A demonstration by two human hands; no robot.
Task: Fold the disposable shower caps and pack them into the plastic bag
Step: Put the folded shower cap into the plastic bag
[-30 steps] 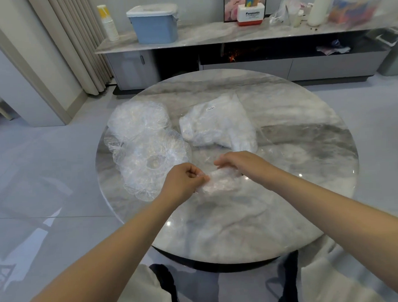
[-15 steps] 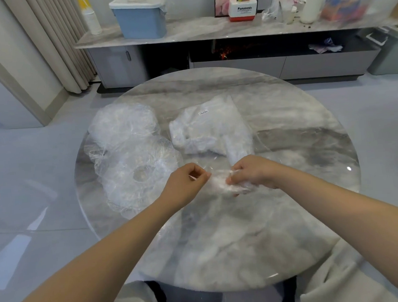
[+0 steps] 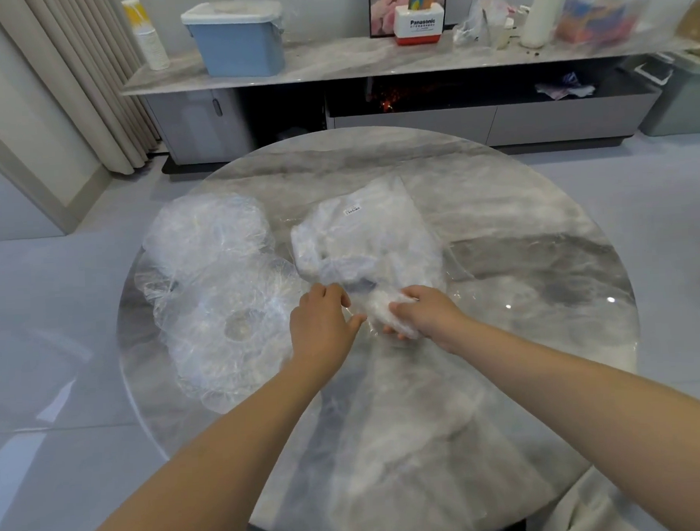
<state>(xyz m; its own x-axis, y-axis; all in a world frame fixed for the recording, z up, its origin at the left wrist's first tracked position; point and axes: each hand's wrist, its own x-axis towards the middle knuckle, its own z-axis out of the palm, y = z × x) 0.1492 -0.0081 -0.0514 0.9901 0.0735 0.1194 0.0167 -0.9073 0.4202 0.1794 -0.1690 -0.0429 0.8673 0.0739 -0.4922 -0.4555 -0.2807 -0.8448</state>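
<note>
Currently right hand (image 3: pixel 424 312) grips a folded clear shower cap (image 3: pixel 376 310) at the mouth of the partly filled translucent plastic bag (image 3: pixel 373 240); left hand (image 3: pixel 323 326) pinches the bag's edge. Unfolded clear caps (image 3: pixel 221 295) remain on the round marble tabletop (image 3: pixel 519 225).

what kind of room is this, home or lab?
Most likely a home living room: a long marble-topped TV-style cabinet along the wall, beige pleated curtains, and a round grey marble table on a glossy tiled floor.
</note>
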